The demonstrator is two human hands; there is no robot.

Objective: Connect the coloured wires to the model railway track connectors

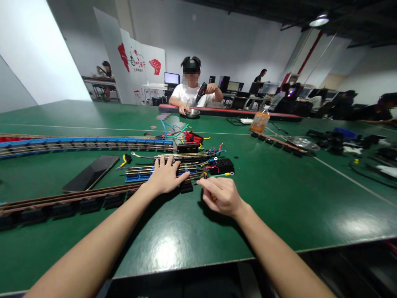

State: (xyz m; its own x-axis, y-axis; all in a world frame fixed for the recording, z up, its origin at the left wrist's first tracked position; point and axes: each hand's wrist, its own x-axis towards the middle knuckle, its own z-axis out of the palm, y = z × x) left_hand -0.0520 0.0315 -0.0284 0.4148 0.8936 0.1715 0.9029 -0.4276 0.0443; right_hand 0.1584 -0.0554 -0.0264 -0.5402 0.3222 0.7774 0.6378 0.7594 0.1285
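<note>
My left hand [165,177] lies flat, fingers spread, on a section of model railway track [145,170] with blue and black sleepers in the middle of the green table [279,194]. My right hand [221,195] is closed round a small screwdriver with a yellow handle [213,198], its tip at the right end of the track by a black box [222,165]. Coloured wires [180,132] run from the track toward a red part [192,138].
A long blue track [87,144] and a brown track [62,200] lie at the left, with a dark phone [91,173] between them. Yellow-handled pliers [125,160] lie near the phone. Across the table a person holds a power drill [201,92] over a metal bowl [192,113]. A bottle [259,121] stands at the right.
</note>
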